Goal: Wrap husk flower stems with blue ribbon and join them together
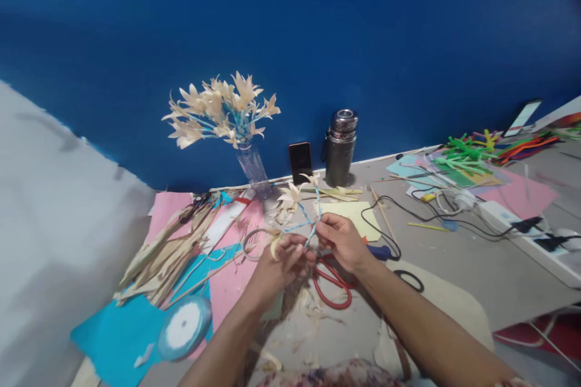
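Note:
Between my hands is a branching artificial flower stem (313, 231) wrapped in light blue, with cream flowers (290, 195) at its branch ends. My left hand (290, 259) is closed around the lower part where the branches meet. The fingertips of my right hand (338, 239) pinch the stem just above and to the right. One small pale flower (275, 247) hangs over the back of my left hand. Red-handled scissors (333, 290) lie on the table right below my hands, their blades hidden.
A clear vase (254, 170) of similar flowers stands by the blue wall, left of a phone (300, 160) and a thermos (341, 151). Dried husks (172, 254) and a blue ribbon roll (185, 328) lie left. A power strip (521, 236), cables and green pipe cleaners (467, 154) occupy the right.

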`<control>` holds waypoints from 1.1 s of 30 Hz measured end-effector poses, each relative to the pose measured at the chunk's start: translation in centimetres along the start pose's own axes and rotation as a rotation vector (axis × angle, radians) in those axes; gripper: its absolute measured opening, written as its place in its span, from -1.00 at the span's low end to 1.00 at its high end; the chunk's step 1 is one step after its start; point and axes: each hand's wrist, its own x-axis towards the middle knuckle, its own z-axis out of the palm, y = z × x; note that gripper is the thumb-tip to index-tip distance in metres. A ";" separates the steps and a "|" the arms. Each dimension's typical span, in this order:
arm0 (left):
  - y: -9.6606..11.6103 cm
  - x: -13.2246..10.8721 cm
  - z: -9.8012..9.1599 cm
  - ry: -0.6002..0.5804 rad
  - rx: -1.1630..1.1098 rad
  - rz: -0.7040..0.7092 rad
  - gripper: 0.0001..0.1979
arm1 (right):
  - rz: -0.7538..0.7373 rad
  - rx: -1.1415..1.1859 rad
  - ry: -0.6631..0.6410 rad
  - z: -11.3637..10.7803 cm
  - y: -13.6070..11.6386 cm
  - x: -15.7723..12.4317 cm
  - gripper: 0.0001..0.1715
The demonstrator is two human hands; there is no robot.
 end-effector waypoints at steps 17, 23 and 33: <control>-1.2 -2.1 -1.4 0.101 0.044 0.017 -0.58 | 0.062 0.153 0.018 1.1 -0.6 -0.6 -0.61; 0.0 -2.7 -0.1 -0.022 0.136 -0.007 -0.60 | 0.059 0.179 -0.033 1.5 -0.3 -0.8 -0.63; -0.2 -1.7 -0.9 0.304 0.506 0.316 -0.70 | 0.016 -0.196 -0.006 1.6 -0.1 -0.9 -0.75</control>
